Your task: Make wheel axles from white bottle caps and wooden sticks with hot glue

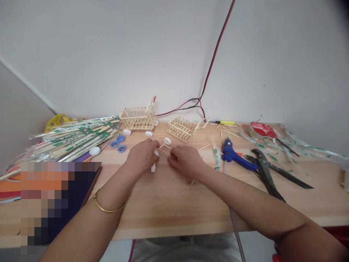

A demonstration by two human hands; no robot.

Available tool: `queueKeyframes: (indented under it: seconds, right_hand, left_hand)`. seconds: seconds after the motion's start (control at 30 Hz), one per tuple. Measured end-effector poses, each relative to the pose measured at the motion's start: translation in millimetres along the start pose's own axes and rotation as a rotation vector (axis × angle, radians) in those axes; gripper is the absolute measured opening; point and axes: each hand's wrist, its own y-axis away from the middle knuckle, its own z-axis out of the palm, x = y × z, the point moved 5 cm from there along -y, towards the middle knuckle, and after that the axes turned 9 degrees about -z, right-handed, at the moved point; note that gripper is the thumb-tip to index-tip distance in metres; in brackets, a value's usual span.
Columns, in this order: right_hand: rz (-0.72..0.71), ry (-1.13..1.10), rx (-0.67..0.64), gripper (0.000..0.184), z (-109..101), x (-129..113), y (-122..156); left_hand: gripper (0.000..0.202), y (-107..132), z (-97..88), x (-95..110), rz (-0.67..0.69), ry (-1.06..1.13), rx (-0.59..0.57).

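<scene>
My left hand (144, 156) is closed, fingers bent around a small frame of thin wooden sticks (163, 146) with white bottle caps on it. One white cap (167, 141) shows at the frame's far end; another white cap (153, 167) shows just below my left fingertips. My right hand (187, 160) is closed at the frame's right side, its fingers curled in and partly hiding what they pinch. Behind my hands lies a stick-built basket with a handle (181, 128), tilted. To its left stands a similar stick cart (137, 118) on white cap wheels.
Blue caps (121, 148) lie left, before a heap of wrapped chopsticks (79, 136). On the right are a blue glue gun (237, 158), black-handled pliers (264, 173), a yellow-handled cutter (225, 123), a red-and-white dish (263, 130) and loose wrappers (294, 145). A dark-blue board (84, 189) lies front left.
</scene>
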Motion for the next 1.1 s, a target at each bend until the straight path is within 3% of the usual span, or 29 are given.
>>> queueKeyframes:
  seconds: [0.27,0.4,0.57,1.1]
  right_hand:
    - [0.123,-0.203,0.191,0.018,-29.0,33.6,5.6]
    - [0.157,-0.248,0.137,0.016,-25.5,50.1,7.9]
    - [0.135,-0.274,0.026,0.013,-10.6,46.7,6.5]
    - [0.098,-0.221,0.021,0.011,-4.0,36.7,-0.3]
  left_hand:
    - [0.029,0.7,-3.0,1.8,-0.015,-0.014,-0.016]
    - [0.030,0.1,-3.2,2.0,-0.018,-0.019,-0.033]
    - [0.028,0.4,-4.4,3.6,-0.018,-0.017,-0.026]
    - [0.026,1.5,-3.4,3.1,-0.004,-0.037,-0.020]
